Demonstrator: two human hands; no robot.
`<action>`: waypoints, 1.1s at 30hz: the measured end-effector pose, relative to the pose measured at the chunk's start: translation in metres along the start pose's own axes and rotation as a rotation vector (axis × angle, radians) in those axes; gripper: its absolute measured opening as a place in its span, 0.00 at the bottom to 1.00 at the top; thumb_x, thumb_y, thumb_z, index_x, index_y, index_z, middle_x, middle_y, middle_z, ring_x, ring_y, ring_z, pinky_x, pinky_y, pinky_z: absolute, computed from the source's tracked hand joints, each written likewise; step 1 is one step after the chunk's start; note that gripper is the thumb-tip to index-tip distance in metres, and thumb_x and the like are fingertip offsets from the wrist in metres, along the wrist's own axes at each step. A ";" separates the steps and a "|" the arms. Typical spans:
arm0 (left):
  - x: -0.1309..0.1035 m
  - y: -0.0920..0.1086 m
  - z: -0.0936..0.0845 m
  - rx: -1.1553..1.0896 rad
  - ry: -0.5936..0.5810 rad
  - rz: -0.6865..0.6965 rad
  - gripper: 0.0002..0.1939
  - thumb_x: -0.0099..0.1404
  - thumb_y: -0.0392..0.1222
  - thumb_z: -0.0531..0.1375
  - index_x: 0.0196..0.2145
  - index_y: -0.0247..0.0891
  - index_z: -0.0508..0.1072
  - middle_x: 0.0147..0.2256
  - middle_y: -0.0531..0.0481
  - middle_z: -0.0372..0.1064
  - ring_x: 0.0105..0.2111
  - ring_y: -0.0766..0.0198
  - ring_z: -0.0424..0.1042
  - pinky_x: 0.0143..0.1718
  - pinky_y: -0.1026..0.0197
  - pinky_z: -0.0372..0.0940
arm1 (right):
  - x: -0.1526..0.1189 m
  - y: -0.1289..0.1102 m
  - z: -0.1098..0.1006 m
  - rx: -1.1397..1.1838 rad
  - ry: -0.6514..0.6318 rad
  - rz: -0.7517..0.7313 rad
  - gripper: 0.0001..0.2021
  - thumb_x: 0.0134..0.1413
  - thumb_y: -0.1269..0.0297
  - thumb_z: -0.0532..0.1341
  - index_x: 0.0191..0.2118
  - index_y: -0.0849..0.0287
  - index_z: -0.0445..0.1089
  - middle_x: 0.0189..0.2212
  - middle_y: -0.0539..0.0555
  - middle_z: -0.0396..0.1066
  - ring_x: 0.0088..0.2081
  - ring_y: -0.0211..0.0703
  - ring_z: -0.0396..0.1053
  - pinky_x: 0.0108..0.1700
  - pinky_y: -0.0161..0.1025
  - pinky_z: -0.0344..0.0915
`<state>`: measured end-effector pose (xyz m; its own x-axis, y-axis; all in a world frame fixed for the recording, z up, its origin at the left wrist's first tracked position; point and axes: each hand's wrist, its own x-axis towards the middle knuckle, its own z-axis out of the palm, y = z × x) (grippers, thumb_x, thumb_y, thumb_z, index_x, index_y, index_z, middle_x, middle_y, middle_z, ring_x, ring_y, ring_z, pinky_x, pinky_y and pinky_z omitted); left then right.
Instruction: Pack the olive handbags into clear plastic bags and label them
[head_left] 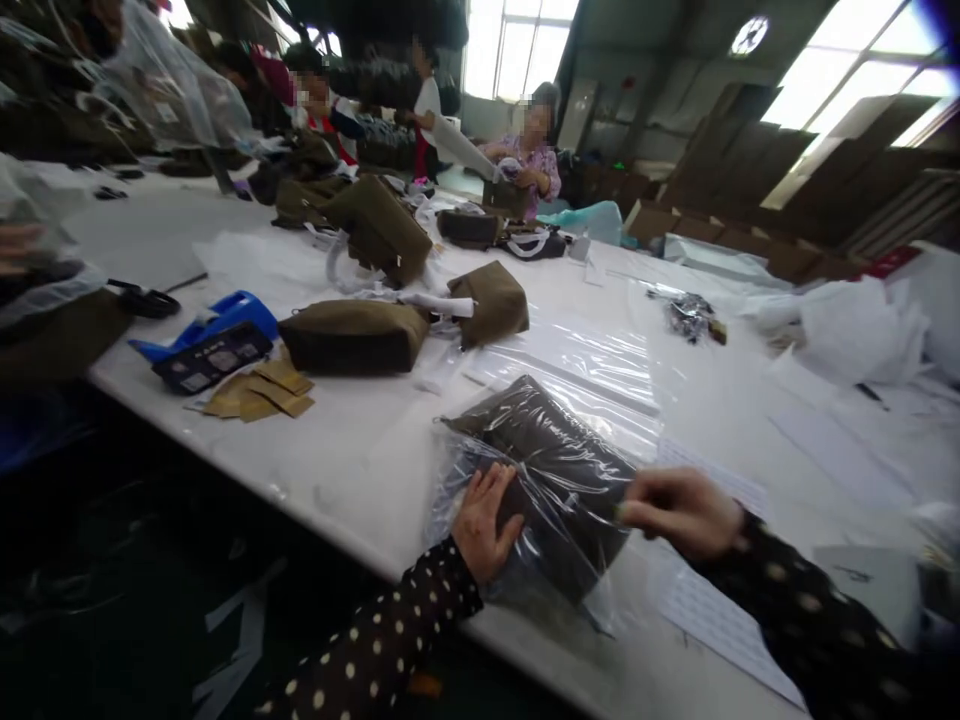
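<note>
A dark olive bag (577,500) lies inside a clear plastic bag (540,545) near the table's front edge. The plastic is creased and shiny across its top. My left hand (486,525) rests flat on the left part of the wrapped bag, fingers stretched out. At the right edge of the plastic is my right hand (679,510), thumb and fingers pinched together. What the pinch holds is too small to make out; a faint greenish spot shows at the fingertips.
Olive bags (352,335) with white-wrapped handles stand on the white table (360,440). Brown paper pieces (259,392) lie beside a blue package (240,320). Clear plastic sheets (592,360) and printed label sheets (712,620) are nearby. A co-worker (532,160) stands across the table.
</note>
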<state>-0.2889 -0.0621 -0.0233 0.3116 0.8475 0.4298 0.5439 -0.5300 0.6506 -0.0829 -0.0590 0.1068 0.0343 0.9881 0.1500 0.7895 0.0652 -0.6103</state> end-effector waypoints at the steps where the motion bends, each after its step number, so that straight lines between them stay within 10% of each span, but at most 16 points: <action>1: -0.001 -0.001 0.000 -0.003 0.001 0.008 0.31 0.64 0.42 0.51 0.61 0.35 0.44 0.58 0.41 0.54 0.60 0.55 0.48 0.59 0.44 0.47 | 0.013 -0.012 0.003 -0.023 -0.215 -0.072 0.21 0.51 0.48 0.56 0.20 0.61 0.67 0.13 0.45 0.62 0.16 0.29 0.58 0.20 0.29 0.56; 4: -0.003 -0.002 0.001 -0.007 0.021 0.026 0.32 0.63 0.42 0.52 0.61 0.33 0.43 0.58 0.41 0.54 0.60 0.56 0.49 0.60 0.45 0.47 | 0.052 -0.052 0.030 -0.356 -0.658 -0.247 0.16 0.45 0.50 0.60 0.20 0.57 0.69 0.15 0.46 0.66 0.20 0.32 0.63 0.23 0.30 0.58; 9: -0.003 -0.004 0.002 0.035 -0.003 0.028 0.32 0.64 0.42 0.51 0.61 0.31 0.42 0.58 0.41 0.53 0.60 0.58 0.47 0.60 0.47 0.46 | 0.080 -0.076 0.074 -0.820 -0.651 -0.194 0.13 0.35 0.55 0.65 0.24 0.61 0.73 0.25 0.60 0.72 0.32 0.50 0.70 0.33 0.42 0.64; 13: 0.001 -0.003 0.005 0.151 -0.064 0.065 0.25 0.66 0.42 0.49 0.59 0.35 0.52 0.60 0.43 0.48 0.61 0.54 0.44 0.59 0.45 0.46 | 0.103 -0.054 0.054 -0.920 -0.651 -0.124 0.25 0.30 0.43 0.64 0.29 0.62 0.73 0.29 0.63 0.72 0.34 0.56 0.70 0.33 0.47 0.65; 17: 0.000 -0.002 -0.007 0.097 -0.024 0.090 0.24 0.65 0.44 0.49 0.58 0.34 0.55 0.60 0.40 0.49 0.61 0.52 0.43 0.58 0.45 0.48 | 0.109 -0.029 -0.014 -1.036 -0.415 0.029 0.25 0.41 0.45 0.60 0.40 0.61 0.69 0.33 0.62 0.71 0.35 0.57 0.69 0.31 0.49 0.65; 20: -0.009 -0.008 -0.039 -0.064 0.180 -0.044 0.22 0.64 0.45 0.51 0.55 0.37 0.60 0.59 0.42 0.50 0.60 0.50 0.44 0.58 0.45 0.47 | 0.056 -0.029 -0.041 -0.913 -0.185 -0.212 0.19 0.50 0.54 0.59 0.44 0.61 0.66 0.33 0.58 0.71 0.37 0.50 0.67 0.34 0.44 0.65; 25: -0.018 -0.027 -0.092 -0.716 0.257 -1.082 0.18 0.61 0.47 0.55 0.48 0.41 0.63 0.47 0.44 0.62 0.39 0.59 0.67 0.38 0.56 0.65 | -0.090 -0.041 0.051 -0.412 -0.008 -0.826 0.15 0.58 0.70 0.47 0.44 0.57 0.68 0.38 0.54 0.71 0.40 0.43 0.65 0.42 0.42 0.61; 28: -0.007 -0.017 -0.103 -1.204 0.078 -1.540 0.16 0.61 0.50 0.54 0.44 0.42 0.62 0.37 0.49 0.64 0.24 0.66 0.67 0.24 0.62 0.63 | -0.125 -0.023 0.118 -0.395 0.347 -0.734 0.17 0.58 0.71 0.46 0.41 0.51 0.71 0.38 0.50 0.72 0.45 0.46 0.64 0.47 0.44 0.57; 30: 0.007 0.000 -0.105 -1.428 -0.007 -1.538 0.15 0.61 0.52 0.54 0.41 0.40 0.62 0.32 0.51 0.64 0.21 0.67 0.65 0.22 0.62 0.63 | -0.116 -0.010 0.129 -0.386 0.461 -0.654 0.16 0.57 0.71 0.47 0.39 0.50 0.72 0.37 0.50 0.73 0.45 0.48 0.65 0.50 0.48 0.54; 33: 0.034 0.027 -0.108 -1.607 -0.063 -1.248 0.15 0.62 0.49 0.53 0.41 0.36 0.65 0.33 0.48 0.67 0.18 0.70 0.65 0.22 0.63 0.63 | -0.074 -0.004 0.082 -0.329 0.439 -0.721 0.11 0.56 0.66 0.52 0.39 0.55 0.70 0.36 0.51 0.73 0.41 0.47 0.67 0.52 0.51 0.54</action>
<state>-0.3482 -0.0507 0.0763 0.4305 0.6791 -0.5946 -0.5896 0.7104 0.3844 -0.1388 -0.1205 0.0349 -0.3588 0.5762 0.7343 0.8429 0.5379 -0.0102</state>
